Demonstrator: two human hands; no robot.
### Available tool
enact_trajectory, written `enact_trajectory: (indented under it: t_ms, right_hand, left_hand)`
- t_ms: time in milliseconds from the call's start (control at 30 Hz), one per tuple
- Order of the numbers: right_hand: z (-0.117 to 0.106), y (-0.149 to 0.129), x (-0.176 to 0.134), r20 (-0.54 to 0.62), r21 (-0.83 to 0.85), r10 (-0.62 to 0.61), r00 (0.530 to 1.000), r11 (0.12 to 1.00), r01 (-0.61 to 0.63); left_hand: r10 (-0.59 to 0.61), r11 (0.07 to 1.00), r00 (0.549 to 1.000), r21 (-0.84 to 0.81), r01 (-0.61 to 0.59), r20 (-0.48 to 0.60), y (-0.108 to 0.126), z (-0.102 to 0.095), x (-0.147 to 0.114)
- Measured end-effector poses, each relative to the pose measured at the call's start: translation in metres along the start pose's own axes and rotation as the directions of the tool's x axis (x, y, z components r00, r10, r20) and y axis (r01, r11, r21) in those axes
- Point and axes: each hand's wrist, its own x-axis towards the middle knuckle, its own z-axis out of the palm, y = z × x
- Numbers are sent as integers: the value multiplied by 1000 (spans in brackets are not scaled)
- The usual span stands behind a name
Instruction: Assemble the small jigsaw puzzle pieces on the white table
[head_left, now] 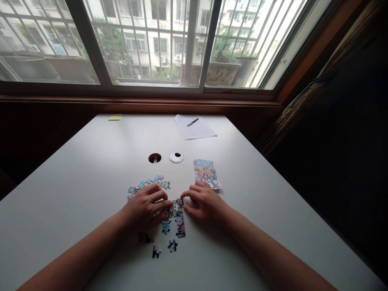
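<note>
A partly joined strip of jigsaw puzzle pieces [181, 227] lies on the white table between both hands. From the left, my left hand [147, 204] bends over it, its fingertips closed together at the strip's upper left edge; whatever is under them is partly hidden. My right hand [207, 202] rests at the strip's right edge, thumb and index finger apart and touching its upper corner. A pile of loose jigsaw pieces [158, 178] shows beyond my left hand, partly covered by it. Nearer me are a dark piece cluster [146, 237], an orange-and-white piece [156, 251] and a blue-and-black piece [172, 245].
A colourful picture sheet [207, 171] lies beyond my right hand. Farther off are a round cable hole [154, 158], its metallic cover [176, 157], paper sheets [197, 131] with a pen [192, 122], and a yellow note [115, 117]. A barred window [145, 44] stands behind the table [75, 169].
</note>
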Motion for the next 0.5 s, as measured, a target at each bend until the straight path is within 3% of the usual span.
enact_trajectory:
  t_ms: [500]
  right_hand:
    - [1, 1, 1, -15, -21, -1, 1000, 1000, 1]
  left_hand:
    - [1, 1000, 1000, -2, -1, 9, 0, -1, 0]
